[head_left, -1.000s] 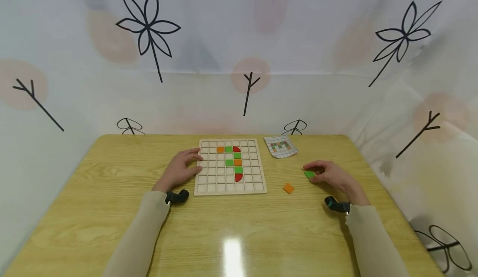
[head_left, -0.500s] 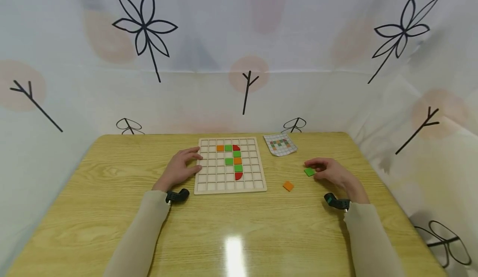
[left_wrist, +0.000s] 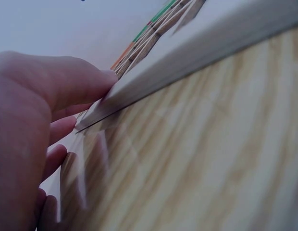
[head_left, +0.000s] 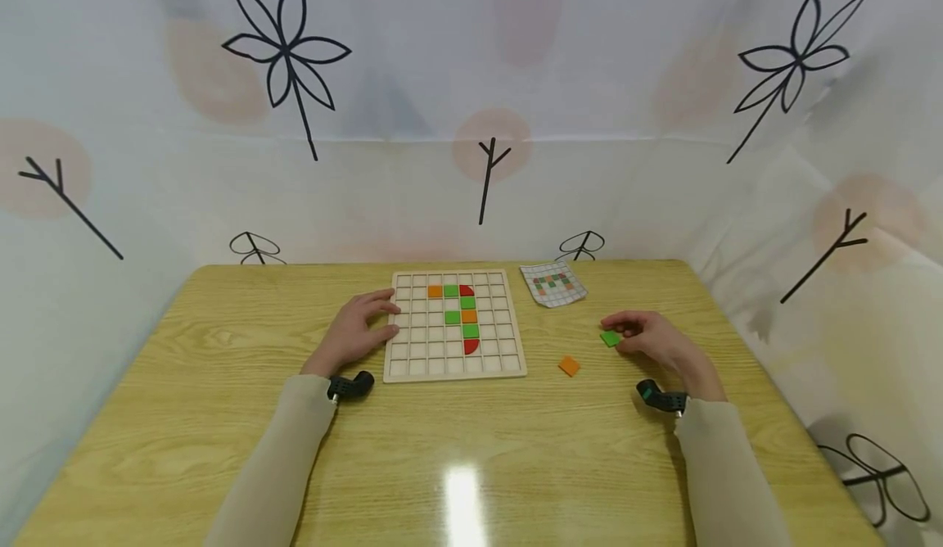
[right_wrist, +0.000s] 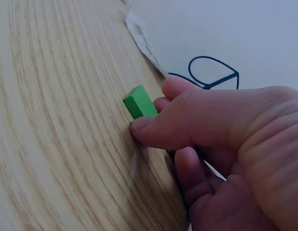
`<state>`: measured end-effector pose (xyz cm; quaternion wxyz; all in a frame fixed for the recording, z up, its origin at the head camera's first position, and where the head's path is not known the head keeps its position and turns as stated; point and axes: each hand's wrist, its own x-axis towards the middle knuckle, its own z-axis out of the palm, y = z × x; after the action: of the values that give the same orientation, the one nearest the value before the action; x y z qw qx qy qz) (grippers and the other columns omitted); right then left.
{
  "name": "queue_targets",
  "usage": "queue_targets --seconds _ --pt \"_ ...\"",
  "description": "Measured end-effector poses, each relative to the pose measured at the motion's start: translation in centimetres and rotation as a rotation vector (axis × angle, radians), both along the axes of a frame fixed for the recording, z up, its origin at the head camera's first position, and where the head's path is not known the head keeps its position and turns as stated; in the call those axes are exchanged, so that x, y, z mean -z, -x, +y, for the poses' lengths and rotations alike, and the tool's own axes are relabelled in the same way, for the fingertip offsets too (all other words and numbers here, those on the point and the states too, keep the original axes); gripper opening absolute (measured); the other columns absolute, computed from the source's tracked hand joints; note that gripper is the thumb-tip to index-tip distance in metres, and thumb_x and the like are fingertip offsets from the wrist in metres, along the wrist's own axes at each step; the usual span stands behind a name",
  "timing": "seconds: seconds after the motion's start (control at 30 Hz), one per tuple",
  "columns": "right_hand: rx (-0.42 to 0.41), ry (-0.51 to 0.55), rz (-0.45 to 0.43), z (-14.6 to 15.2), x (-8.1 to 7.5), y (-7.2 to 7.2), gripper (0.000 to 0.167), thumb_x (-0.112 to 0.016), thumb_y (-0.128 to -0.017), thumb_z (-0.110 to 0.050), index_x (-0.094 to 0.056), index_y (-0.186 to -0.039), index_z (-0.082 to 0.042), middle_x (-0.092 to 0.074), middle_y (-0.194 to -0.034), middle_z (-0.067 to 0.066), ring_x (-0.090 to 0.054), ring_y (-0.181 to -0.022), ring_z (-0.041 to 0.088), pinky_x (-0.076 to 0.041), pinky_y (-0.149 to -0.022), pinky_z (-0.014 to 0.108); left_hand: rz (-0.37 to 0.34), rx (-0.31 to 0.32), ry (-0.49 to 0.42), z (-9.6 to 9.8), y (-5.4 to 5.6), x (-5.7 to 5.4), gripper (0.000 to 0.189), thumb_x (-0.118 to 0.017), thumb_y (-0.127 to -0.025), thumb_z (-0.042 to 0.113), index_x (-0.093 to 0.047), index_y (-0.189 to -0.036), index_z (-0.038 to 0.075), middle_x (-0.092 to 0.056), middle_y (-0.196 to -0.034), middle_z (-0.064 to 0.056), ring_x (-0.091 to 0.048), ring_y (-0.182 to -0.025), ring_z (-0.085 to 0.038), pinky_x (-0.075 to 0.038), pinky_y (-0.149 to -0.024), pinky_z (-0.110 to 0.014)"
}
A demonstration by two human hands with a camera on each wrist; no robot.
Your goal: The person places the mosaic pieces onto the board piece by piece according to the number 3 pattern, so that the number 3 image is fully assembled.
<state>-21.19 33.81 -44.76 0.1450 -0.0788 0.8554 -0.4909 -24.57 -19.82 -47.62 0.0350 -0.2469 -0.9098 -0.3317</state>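
Observation:
My left hand [head_left: 352, 332] rests along the left edge of a wooden grid board [head_left: 435, 350], fingertips and thumb on its rim. In the left wrist view the thumb touches the board's side [left_wrist: 154, 82]. Set in the grid are orange and green square tiles and two red rounded tiles [head_left: 471, 346]. Right of the board, my right hand [head_left: 659, 342] pinches a green tile [head_left: 610, 338] by its near end, low at the tabletop. The right wrist view shows the thumb against the green tile [right_wrist: 139, 102], with the index finger partly hidden behind.
A loose orange tile [head_left: 569, 366] lies between the board and my right hand. Behind it, a curled paper card [head_left: 554, 285] shows a printed grid with a coloured pattern. The wooden table [head_left: 354, 465] meets a patterned cloth backdrop [head_left: 412, 187] at its back edge.
My right fingers have shifted slightly to the right, so more of the green tile shows. The head view has tilted a little. My left hand stays on the board.

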Motion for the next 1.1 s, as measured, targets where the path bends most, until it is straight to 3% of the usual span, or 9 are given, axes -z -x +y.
queue_targets --seconds 0.17,0.43,0.73,1.1 --pt "0.014 -0.035 0.008 -0.5 -0.2 0.0 0.047 -0.072 -0.085 0.002 -0.059 -0.130 0.008 -0.058 -0.129 0.025 -0.054 -0.098 0.022 -0.052 -0.077 0.023 -0.007 -0.003 -0.005 0.0 0.0 0.0 0.031 -0.069 -0.094 0.025 -0.068 -0.121 0.011 -0.044 -0.153 -0.007 -0.037 -0.139 -0.034 -0.028 -0.113 -0.056" --pt "0.035 -0.183 0.068 -1.4 -0.2 -0.1 0.043 -0.076 -0.085 -0.008 -0.066 -0.125 0.003 -0.063 -0.116 0.018 -0.057 -0.091 0.021 -0.052 -0.073 0.026 -0.003 -0.003 -0.008 0.0 0.0 0.1 0.030 -0.069 -0.094 0.025 -0.069 -0.120 0.011 -0.045 -0.152 -0.007 -0.037 -0.139 -0.034 -0.027 -0.113 -0.055" --pt "0.040 -0.197 0.068 -1.4 0.1 0.1 0.041 -0.076 -0.085 -0.009 -0.066 -0.124 0.002 -0.064 -0.108 0.014 -0.058 -0.091 0.023 -0.052 -0.074 0.027 -0.003 -0.004 -0.010 0.0 0.2 0.2 0.030 -0.069 -0.095 0.026 -0.069 -0.121 0.012 -0.045 -0.153 -0.006 -0.037 -0.139 -0.033 -0.028 -0.113 -0.055" --pt "0.008 -0.198 0.114 -1.2 0.3 0.2 0.050 -0.077 -0.084 -0.010 -0.062 -0.131 0.002 -0.062 -0.112 0.014 -0.053 -0.093 0.025 -0.049 -0.075 0.026 -0.016 -0.005 -0.012 -0.1 0.4 0.4 0.031 -0.068 -0.095 0.028 -0.068 -0.122 0.013 -0.043 -0.154 -0.005 -0.036 -0.140 -0.032 -0.027 -0.113 -0.055"
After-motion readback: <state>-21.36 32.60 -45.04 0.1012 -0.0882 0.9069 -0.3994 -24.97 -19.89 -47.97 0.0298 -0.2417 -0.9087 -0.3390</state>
